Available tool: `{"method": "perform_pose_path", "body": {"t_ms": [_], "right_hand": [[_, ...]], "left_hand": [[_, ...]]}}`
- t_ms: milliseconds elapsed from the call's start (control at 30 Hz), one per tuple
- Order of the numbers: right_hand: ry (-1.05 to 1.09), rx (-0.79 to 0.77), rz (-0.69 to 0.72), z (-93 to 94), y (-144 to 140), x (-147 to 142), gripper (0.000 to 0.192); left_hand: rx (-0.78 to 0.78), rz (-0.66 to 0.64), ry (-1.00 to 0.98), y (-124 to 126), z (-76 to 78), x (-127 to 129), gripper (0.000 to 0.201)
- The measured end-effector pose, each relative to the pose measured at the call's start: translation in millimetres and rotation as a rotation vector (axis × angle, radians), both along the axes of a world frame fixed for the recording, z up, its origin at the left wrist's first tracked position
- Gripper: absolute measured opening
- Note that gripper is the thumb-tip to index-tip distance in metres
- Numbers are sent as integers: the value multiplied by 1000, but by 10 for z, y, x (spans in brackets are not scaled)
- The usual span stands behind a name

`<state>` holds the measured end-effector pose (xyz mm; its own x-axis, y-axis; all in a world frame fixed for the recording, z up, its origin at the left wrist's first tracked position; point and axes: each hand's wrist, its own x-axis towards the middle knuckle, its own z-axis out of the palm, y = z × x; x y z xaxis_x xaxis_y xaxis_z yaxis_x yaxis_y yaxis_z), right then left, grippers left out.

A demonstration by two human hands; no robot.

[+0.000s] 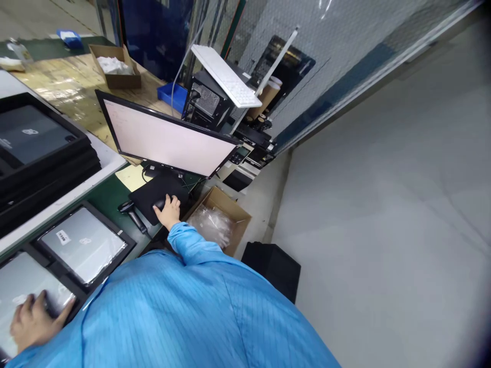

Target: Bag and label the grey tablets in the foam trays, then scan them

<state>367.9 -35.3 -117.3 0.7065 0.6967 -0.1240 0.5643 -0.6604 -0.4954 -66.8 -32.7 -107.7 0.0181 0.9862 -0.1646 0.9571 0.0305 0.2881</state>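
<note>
My right hand (169, 212) rests over a black computer mouse (159, 204) on a dark mouse pad (143, 199), fingers curved around it. At the lower left, my left hand (35, 321) lies with fingers spread on a silvery, plastic-wrapped flat device (21, 281) in a black foam tray. A second wrapped device (82, 248) with a barcode label sits beside it in the tray (128, 244). Between that tray and the mouse pad lies a black handheld barcode scanner (133, 216). A lit monitor (164, 135) stands behind the mouse pad, its text too faint to read.
A stack of black foam trays (46, 168) stands on the white surface at left. An open carton (240, 225) with clear plastic bags is beside the desk edge. Behind the monitor are a computer tower (207, 97), a white keyboard (226, 76) and a blue bin (172, 95).
</note>
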Motion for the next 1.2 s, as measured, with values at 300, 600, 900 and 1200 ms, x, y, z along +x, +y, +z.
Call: {"method": "perform_pose_path", "body": {"t_ms": [300,600,900,1200], "right_hand": [[-7,223,434,208,130,-520,54],[279,225,768,177,66,-1286,16],[848,-153,843,-128,167,-2543,9],[911,-328,548,-374,1025,-3892,18]], "left_hand": [[119,-99,-191,29,-185,-84,41],[-51,284,-577,20,79,-162,28],[255,823,-1121,-257,-199,-779,44],[212,772,-1269,-739,2,-723,58]]}}
